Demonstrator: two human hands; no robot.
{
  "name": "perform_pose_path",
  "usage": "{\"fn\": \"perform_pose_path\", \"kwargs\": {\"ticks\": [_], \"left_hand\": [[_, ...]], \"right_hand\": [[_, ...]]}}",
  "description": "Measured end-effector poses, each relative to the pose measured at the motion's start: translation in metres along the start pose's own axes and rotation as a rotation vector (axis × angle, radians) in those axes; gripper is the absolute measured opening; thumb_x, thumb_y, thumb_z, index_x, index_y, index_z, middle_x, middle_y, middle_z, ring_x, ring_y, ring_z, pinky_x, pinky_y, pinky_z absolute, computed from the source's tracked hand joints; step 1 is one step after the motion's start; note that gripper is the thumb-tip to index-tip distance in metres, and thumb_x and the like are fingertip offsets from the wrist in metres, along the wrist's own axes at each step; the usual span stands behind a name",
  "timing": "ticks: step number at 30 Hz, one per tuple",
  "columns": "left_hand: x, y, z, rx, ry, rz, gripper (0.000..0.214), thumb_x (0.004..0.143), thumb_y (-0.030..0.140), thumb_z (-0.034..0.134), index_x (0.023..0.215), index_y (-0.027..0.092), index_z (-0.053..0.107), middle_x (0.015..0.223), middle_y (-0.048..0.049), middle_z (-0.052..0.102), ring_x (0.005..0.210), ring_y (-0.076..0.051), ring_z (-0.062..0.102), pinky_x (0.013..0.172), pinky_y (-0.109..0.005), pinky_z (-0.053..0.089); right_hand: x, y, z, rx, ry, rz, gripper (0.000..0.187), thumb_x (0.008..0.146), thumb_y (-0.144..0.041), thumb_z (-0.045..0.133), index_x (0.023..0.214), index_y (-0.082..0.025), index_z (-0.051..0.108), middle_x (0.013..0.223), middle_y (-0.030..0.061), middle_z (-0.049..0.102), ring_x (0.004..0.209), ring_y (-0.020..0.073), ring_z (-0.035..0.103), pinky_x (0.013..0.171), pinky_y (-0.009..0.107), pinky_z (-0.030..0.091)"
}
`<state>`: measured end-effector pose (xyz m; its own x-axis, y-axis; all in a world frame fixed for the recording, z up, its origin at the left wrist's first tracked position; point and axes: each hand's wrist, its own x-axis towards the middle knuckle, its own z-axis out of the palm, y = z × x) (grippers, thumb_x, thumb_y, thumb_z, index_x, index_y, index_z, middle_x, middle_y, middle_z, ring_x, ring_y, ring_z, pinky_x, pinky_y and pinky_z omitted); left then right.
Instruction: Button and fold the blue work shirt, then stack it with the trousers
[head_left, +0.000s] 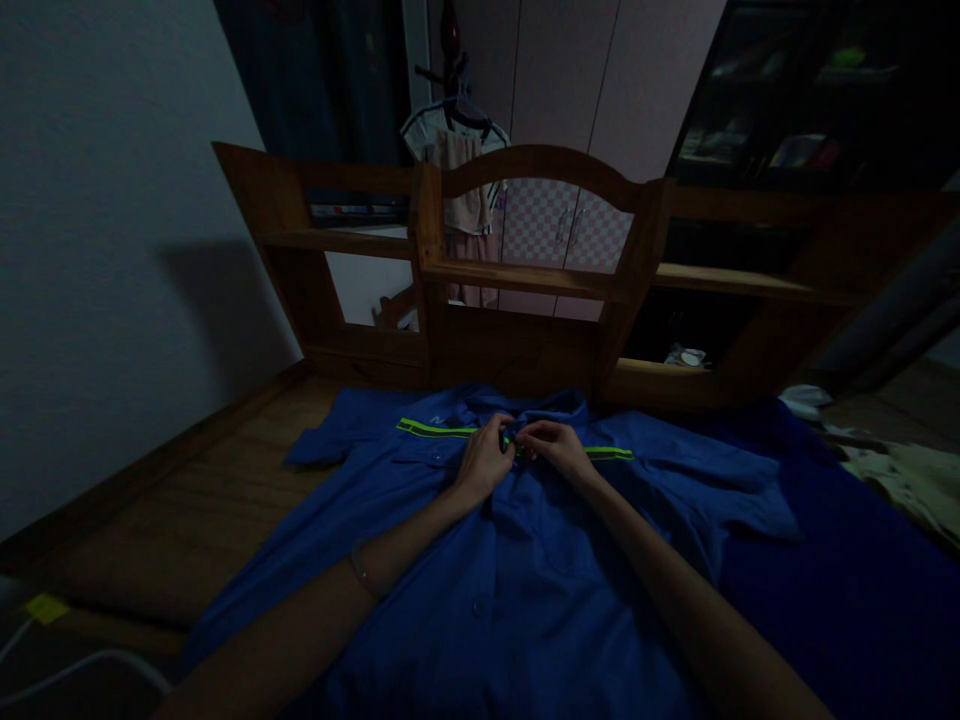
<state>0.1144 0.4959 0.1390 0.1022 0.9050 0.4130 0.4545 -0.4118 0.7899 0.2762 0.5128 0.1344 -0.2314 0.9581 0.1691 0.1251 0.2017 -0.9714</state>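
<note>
A blue short-sleeved shirt (525,560) with a bright yellow-green stripe (431,429) across the chest lies flat, front up, on a wooden surface. My left hand (486,458) and my right hand (551,445) meet at the shirt's front placket just below the collar. Both hands are closed in a pinch on the fabric edges there. Whatever small part lies between the fingertips is too dark to make out. A round button (480,605) shows lower down the front.
A wooden headboard with shelves (525,280) stands just behind the shirt. A white wall (97,250) runs along the left. Dark blue cloth (840,580) and pale crumpled fabric (907,480) lie to the right. A white cable (75,670) crosses the bottom left corner.
</note>
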Motion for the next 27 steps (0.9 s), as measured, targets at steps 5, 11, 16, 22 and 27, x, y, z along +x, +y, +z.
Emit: {"fn": "perform_pose_path", "kwargs": {"ticks": [5, 11, 16, 22, 27], "left_hand": [[0.003, 0.001, -0.002, 0.035, -0.023, 0.037, 0.035, 0.072, 0.006, 0.059, 0.103, 0.022, 0.063, 0.094, -0.0045, 0.067, 0.086, -0.019, 0.062, 0.083, -0.029, 0.045], [0.006, -0.003, -0.003, 0.079, -0.05, 0.055, 0.03, 0.074, 0.006, 0.057, 0.099, 0.019, 0.067, 0.099, -0.0031, 0.069, 0.09, -0.016, 0.063, 0.084, -0.027, 0.048], [0.007, -0.007, -0.004, 0.046, -0.061, 0.051, 0.027, 0.075, 0.008, 0.059, 0.098, 0.018, 0.069, 0.094, -0.0029, 0.069, 0.084, -0.016, 0.063, 0.08, -0.027, 0.049], [0.01, -0.011, -0.007, 0.05, 0.001, 0.105, 0.021, 0.074, 0.008, 0.063, 0.088, 0.02, 0.072, 0.096, -0.0043, 0.059, 0.083, -0.014, 0.06, 0.076, -0.026, 0.05], [0.013, -0.015, -0.006, 0.025, -0.005, 0.103, 0.019, 0.073, 0.008, 0.064, 0.086, 0.019, 0.072, 0.091, -0.004, 0.059, 0.08, -0.014, 0.059, 0.075, -0.027, 0.05]], "right_hand": [[0.0, 0.008, 0.003, -0.055, 0.034, -0.03, 0.034, 0.072, -0.047, 0.066, 0.083, -0.015, 0.062, 0.064, 0.001, 0.061, 0.053, 0.0124, 0.056, 0.051, 0.023, 0.045], [-0.002, 0.01, 0.002, -0.13, 0.04, -0.058, 0.032, 0.076, -0.047, 0.062, 0.086, -0.016, 0.059, 0.068, 0.0005, 0.062, 0.056, 0.0127, 0.058, 0.051, 0.022, 0.046], [-0.001, 0.008, -0.001, -0.121, 0.004, -0.042, 0.033, 0.076, -0.047, 0.063, 0.087, -0.016, 0.059, 0.068, 0.0001, 0.061, 0.057, 0.0126, 0.058, 0.052, 0.022, 0.046], [0.002, 0.008, 0.0, -0.031, -0.021, 0.02, 0.039, 0.072, -0.052, 0.065, 0.081, -0.014, 0.059, 0.06, -0.0001, 0.059, 0.051, 0.0111, 0.054, 0.05, 0.022, 0.044], [0.001, 0.004, 0.0, 0.047, -0.018, 0.054, 0.037, 0.069, -0.05, 0.067, 0.079, -0.014, 0.061, 0.059, -0.0001, 0.059, 0.05, 0.0105, 0.053, 0.05, 0.022, 0.043]]}}
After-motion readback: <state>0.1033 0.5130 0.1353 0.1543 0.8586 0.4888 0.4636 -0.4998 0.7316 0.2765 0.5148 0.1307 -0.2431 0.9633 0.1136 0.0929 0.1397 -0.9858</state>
